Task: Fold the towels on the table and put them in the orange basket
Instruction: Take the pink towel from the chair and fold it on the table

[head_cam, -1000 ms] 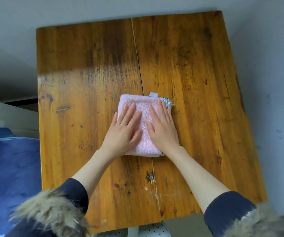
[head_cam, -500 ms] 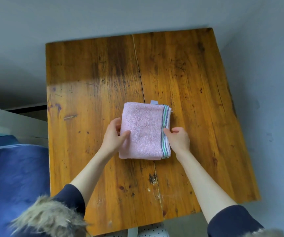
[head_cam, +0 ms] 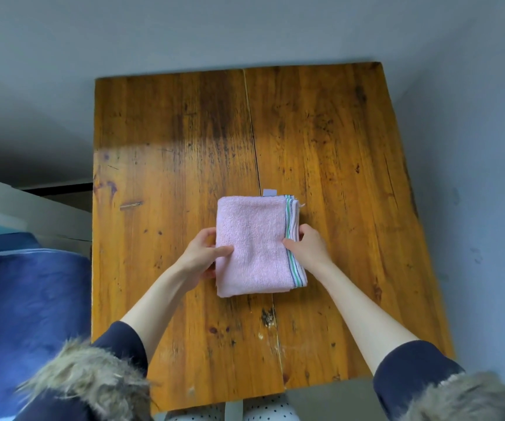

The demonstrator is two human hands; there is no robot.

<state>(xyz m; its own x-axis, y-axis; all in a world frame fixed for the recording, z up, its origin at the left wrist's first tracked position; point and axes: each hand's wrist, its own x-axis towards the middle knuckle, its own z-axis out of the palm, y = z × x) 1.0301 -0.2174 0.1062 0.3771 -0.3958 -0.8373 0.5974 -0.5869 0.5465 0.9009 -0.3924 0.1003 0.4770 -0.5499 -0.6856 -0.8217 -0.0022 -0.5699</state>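
While folded pink towel (head_cam: pixel 255 244) lies mid-table (head_cam: pixel 160 141), left hand (head_cam: pixel 198 258) pinches its 9 o'clock edge, right hand (head_cam: pixel 307 249) its 3 o'clock striped edge.

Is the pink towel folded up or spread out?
Folded. The towel is a small thick rectangle with layered edges at its striped side, gripped by both hands.

The folded towel (head_cam: pixel 254 247) is pale pink, with green, white and dark blue stripes along its 3 o'clock edge and a small whitish tag at 12 o'clock. The table (head_cam: pixel 336 147) is amber-orange wood with dark streaks and black knots. Sleeves (head_cam: pixel 412 372) are navy, trimmed in grey-brown fur. At 9 o'clock lies blue fabric (head_cam: pixel 26 299). At 6 o'clock, white cloth (head_cam: pixel 269 411) with what look like black dots.
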